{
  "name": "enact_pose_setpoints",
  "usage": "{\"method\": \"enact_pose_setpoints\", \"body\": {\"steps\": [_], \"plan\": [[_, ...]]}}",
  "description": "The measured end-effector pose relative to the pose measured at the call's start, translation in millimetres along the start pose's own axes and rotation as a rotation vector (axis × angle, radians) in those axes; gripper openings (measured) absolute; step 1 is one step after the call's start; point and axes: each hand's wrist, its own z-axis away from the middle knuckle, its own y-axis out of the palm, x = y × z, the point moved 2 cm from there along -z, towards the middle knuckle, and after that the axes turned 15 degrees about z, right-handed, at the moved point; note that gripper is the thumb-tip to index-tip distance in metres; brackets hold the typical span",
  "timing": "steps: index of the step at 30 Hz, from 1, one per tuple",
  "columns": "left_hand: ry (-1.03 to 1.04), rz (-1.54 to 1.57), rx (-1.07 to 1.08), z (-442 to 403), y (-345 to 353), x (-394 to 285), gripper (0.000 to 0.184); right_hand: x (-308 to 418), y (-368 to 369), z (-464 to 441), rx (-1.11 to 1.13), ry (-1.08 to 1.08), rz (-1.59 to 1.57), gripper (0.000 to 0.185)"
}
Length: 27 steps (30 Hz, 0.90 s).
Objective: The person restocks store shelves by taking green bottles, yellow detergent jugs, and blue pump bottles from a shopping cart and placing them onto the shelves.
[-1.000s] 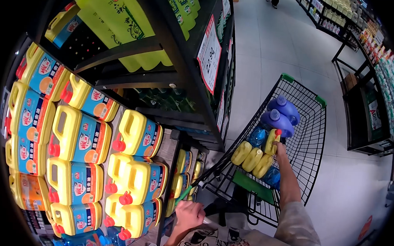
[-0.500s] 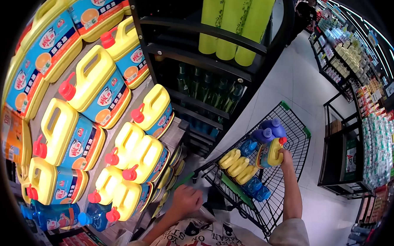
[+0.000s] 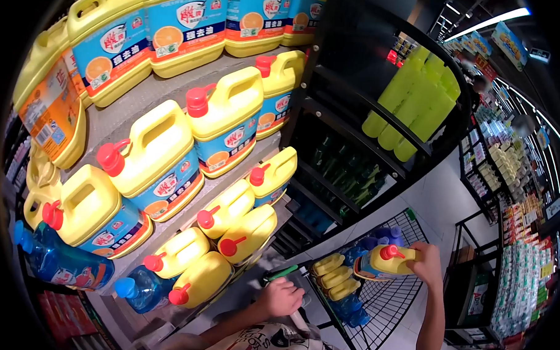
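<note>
My right hand (image 3: 424, 263) grips the handle of a yellow jug (image 3: 385, 262) with a red cap and blue-orange label, tilted above the shopping cart (image 3: 392, 308). In the cart lie several yellow bottles (image 3: 337, 277), blue bottles (image 3: 350, 310) and purple bottles (image 3: 383, 235), the last partly hidden behind the jug. My left hand (image 3: 282, 297) is closed, just below the green cart handle (image 3: 281, 273); whether it holds anything is hidden. Rows of matching yellow jugs (image 3: 157, 158) with red caps stand on the shelves to the left.
A black rack (image 3: 356, 100) with green bottles (image 3: 412, 102) stands beyond the jugs. Blue bottles (image 3: 143, 289) sit at the lower left of the display. Stocked shelves (image 3: 526, 270) line the right side, across the pale floor (image 3: 432, 199).
The yellow jug in my right hand has risen out of the cart, its label now showing. My view has swung left, bringing the jug shelves closer. My left hand stays near the cart handle.
</note>
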Motion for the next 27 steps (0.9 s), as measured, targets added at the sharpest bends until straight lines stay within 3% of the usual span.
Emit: {"method": "enact_pose_setpoints", "body": {"steps": [3,8,15,27], "plan": [[0.003,-0.043,0.028,3.6,3.4,1.3,0.009,43.5,-16.6,-7.8,0.016,-0.090,-0.067,0.026],[-0.043,-0.051,0.131,7.2,5.6,2.6,0.012,105.0,-25.7,-30.9,-0.152,-0.309,-0.169,0.022],[-0.058,-0.051,0.162,7.7,5.6,1.6,0.013,163.5,21.8,-89.5,-0.340,-0.548,-0.202,0.015],[-0.046,-0.024,0.162,6.1,0.5,-1.8,0.013,210.3,94.2,-157.5,-0.174,-0.698,-0.235,0.017]]}}
